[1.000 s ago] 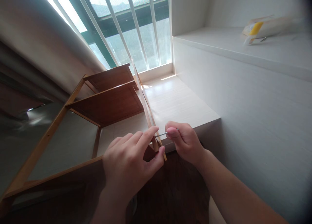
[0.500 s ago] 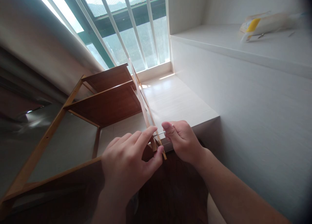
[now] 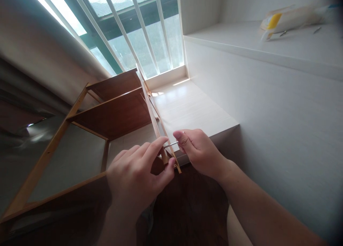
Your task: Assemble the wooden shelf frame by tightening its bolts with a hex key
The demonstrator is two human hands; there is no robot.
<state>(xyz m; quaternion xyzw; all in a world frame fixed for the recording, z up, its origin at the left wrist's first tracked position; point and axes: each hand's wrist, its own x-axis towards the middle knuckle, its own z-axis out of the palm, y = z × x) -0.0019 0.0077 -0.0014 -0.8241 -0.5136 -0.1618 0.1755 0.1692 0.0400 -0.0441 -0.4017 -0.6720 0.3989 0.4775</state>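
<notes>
A wooden shelf rack (image 3: 115,112) with brown boards and lighter posts lies tilted in front of me. My left hand (image 3: 139,167) grips the end of one of its posts (image 3: 152,119), thumb on one side and fingers on the other. Between the thumb and curled fingers of my right hand (image 3: 199,149) is a thin metal rod, apparently a hex key (image 3: 171,144). Its tip meets the post beside my left index fingertip. The far end of the rod is mostly hidden in my right fist.
A barred window (image 3: 139,31) is at the back, with a curtain (image 3: 53,42) on the left. A pale low platform (image 3: 193,103) adjoins a white panel. On the upper right ledge (image 3: 241,35) are a clear plastic bag (image 3: 297,19) with yellow on it and small metal pieces.
The whole view has shifted slightly, so the rack and both hands appear a little further left. Both hands keep their grips, with the rod still against the post.
</notes>
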